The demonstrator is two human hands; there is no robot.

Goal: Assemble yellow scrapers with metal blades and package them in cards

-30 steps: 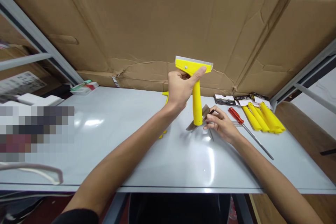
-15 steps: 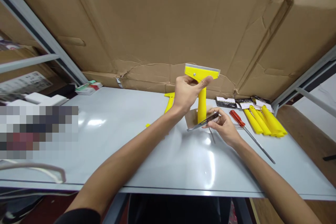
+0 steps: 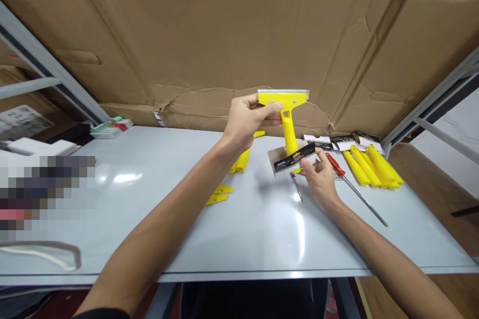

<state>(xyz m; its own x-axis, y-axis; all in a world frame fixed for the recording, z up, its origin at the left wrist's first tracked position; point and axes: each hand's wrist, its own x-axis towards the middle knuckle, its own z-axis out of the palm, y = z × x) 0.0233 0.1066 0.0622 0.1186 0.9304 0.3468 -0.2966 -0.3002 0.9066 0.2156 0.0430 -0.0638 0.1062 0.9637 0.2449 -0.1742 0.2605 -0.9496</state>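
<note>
A yellow scraper (image 3: 289, 132) with a metal blade along its top edge is held up over the table. My left hand (image 3: 245, 117) pinches the left side of its wide head, thumb in front. The handle points down into a folded packaging card (image 3: 286, 163), which has a black printed strip and lies around the handle's lower part. My right hand (image 3: 320, 177) grips the card at its right end, fingers partly hidden behind it. Below the card lies a small screwdriver (image 3: 297, 187). Close by my right hand is a larger red-handled screwdriver (image 3: 335, 164).
Several yellow scrapers in packaging cards (image 3: 374, 167) lie at the right back. Beside my left forearm are yellow flat pieces (image 3: 220, 195) and yellow handles (image 3: 243, 160). A cardboard sheet (image 3: 209, 35) stands behind the table (image 3: 239, 239). A small box (image 3: 111, 128) sits back left.
The scraper's head has turned to face me more squarely, and my left hand has shifted to its left side. The card has tilted up, so its black printed strip now shows.
</note>
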